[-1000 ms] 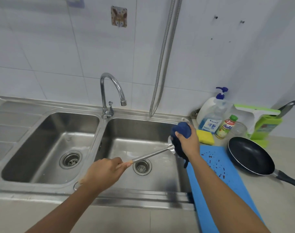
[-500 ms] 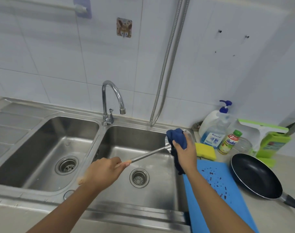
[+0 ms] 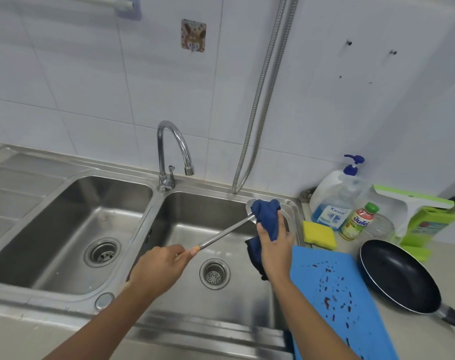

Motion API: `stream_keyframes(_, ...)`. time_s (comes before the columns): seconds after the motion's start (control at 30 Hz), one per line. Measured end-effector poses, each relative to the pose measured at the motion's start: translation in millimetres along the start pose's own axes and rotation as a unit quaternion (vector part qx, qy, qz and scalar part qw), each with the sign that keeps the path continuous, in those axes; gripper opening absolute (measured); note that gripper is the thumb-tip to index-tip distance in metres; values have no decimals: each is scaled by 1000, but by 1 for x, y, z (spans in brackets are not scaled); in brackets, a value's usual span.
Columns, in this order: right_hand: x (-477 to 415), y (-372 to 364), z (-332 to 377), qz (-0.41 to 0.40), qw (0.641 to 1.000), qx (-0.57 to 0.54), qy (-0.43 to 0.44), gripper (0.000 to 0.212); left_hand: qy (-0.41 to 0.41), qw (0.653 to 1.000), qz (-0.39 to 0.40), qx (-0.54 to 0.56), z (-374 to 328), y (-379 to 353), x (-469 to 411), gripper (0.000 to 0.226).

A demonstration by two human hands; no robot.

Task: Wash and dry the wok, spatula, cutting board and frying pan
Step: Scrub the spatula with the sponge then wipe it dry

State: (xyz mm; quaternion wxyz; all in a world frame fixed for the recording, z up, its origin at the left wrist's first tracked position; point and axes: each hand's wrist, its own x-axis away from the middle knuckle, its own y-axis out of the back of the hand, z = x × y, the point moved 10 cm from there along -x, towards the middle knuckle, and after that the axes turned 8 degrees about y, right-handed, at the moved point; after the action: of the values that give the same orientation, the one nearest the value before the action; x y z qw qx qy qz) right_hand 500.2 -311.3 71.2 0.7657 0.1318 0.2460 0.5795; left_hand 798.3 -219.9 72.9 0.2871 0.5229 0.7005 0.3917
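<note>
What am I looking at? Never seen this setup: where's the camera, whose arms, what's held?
No machine: a person's bare arms, seen from a camera on their head, looking down at a double sink. The left hand grips the spatula by its handle; the right hand holds a blue cloth against its blade, over the right basin. Right of the sink sit a speckled blue cutting board, a black frying pan, a yellow sponge and a soap bottle.
</note>
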Motion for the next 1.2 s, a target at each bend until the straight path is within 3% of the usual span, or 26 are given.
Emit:
stream_keyframes(0.1, -5, 3, -12, 20, 1000, 20, 1, 63, -6, 1000, 2, -22, -1, 0, 4, 65)
stream_keyframes(0.23, -31, 34, -40, 4, 998, 11, -68, 54, -24, 999, 12, -24, -5, 1, 9, 62)
stream_keyframes(0.43, -35, 106, 22, -76, 996, 18, 31, 59, -86, 994, 2, -64, -37, 20, -2, 58)
stream_keyframes(0.5, -30, 92, 38, -32, 998, 12, 51, 64, -109, 990, -10, -93, -58, 26, -7, 52)
stream_keyframes(0.6, -28, 61, 41, 42, 994, 85, 56, 87, -175, 974, -42, -136, -83, 29, -6, 50)
stream_keyframes(0.67, -34, 54, 30, 59, 993, 105, 16, 101, -238, 953, -91, -161, -92, 34, 1, 53)
stream_keyframes(0.73, -41, 48, 15, 69, 994, 77, -30, 102, -258, 943, -115, -175, -91, 35, 6, 52)
stream_keyframes(0.83, -45, 36, 12, 65, 997, 35, -17, 90, -252, 948, -115, -159, -81, 30, 10, 50)
stream_keyframes(0.93, -49, 40, 3, 3, 999, -47, -25, 65, -215, 961, -108, -134, -64, 31, 13, 57)
stream_keyframes(1.03, -49, 57, -18, -65, 993, -72, -62, 65, -177, 972, -115, -108, -51, 38, 20, 60)
stream_keyframes(1.2, -34, 81, -31, -169, 978, -110, -54, 54, -86, 994, -71, -21, -46, 51, 15, 54)
